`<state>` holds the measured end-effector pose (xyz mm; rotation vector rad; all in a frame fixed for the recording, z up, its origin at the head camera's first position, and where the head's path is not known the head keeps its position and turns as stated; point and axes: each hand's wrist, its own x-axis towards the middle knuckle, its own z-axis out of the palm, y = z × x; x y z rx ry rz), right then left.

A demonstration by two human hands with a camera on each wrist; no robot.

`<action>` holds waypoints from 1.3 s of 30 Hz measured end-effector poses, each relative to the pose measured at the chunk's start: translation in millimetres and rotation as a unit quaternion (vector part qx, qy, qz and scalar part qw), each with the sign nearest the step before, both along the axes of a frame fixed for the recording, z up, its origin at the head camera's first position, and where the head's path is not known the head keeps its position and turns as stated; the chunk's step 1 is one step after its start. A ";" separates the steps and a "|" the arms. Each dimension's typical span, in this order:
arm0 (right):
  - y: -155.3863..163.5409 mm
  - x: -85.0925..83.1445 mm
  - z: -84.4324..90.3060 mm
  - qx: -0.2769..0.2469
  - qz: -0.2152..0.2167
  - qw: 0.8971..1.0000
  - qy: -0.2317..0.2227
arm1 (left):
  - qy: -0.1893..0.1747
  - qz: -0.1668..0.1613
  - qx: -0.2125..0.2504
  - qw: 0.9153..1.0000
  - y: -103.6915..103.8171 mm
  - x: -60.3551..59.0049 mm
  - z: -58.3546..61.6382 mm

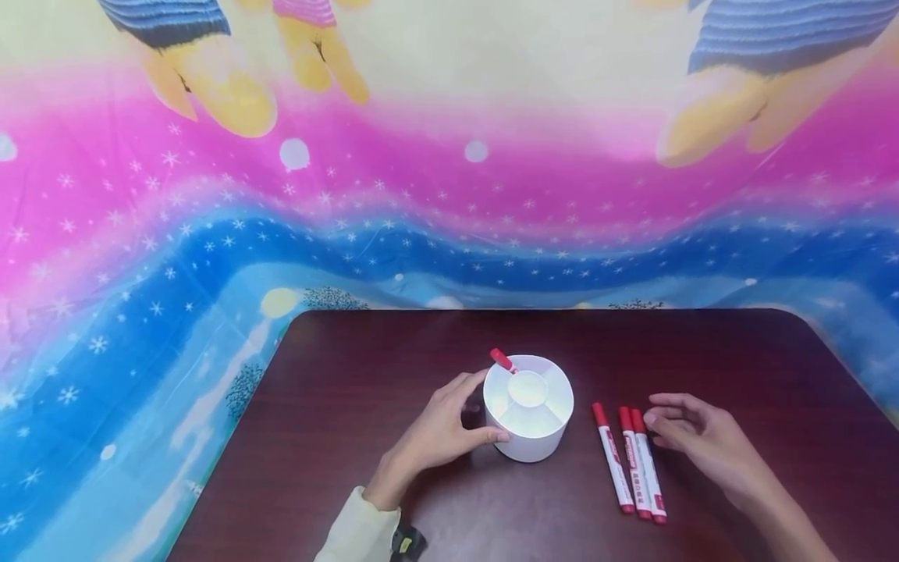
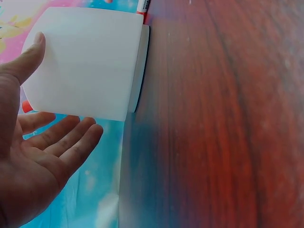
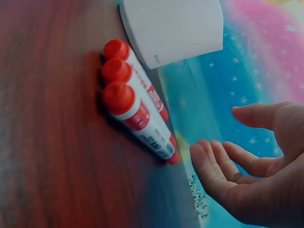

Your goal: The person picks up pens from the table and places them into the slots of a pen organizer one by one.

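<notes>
A round white pen holder [image 1: 530,446] with divided compartments around a central cup stands on the table. One red-capped marker [image 1: 502,360] leans in its back left compartment. My left hand [image 1: 444,425] holds the pen holder from the left, thumb at its front and fingers around its far side; in the left wrist view the thumb lies over the white wall [image 2: 85,61]. Three red-and-white markers [image 1: 614,460] lie side by side to the right of it. Just right of the markers, my right hand [image 1: 702,437] hovers with loosely bent fingers and nothing between them, seen also in the right wrist view [image 3: 256,166].
The dark reddish-brown table [image 1: 379,343] has rounded back corners. Behind it and along its left side hangs a pink and blue patterned cloth [image 1: 393,187]. A black strap [image 1: 407,542] shows at the left sleeve [image 1: 361,527].
</notes>
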<state>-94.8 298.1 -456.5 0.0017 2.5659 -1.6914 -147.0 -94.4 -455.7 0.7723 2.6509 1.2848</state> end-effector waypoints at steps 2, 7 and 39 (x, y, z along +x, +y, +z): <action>1.8 1.6 -1.7 0.006 -0.002 1.000 -0.010 | 0.000 -0.001 0.002 1.000 0.3 -0.6 0.0; 5.0 5.6 -4.5 0.022 -0.003 0.999 -0.046 | 0.001 -0.001 0.006 1.000 0.4 -0.5 -0.1; 4.5 0.0 -14.7 0.168 0.009 0.981 -0.098 | -0.003 -0.002 0.011 1.000 0.5 -0.8 -3.3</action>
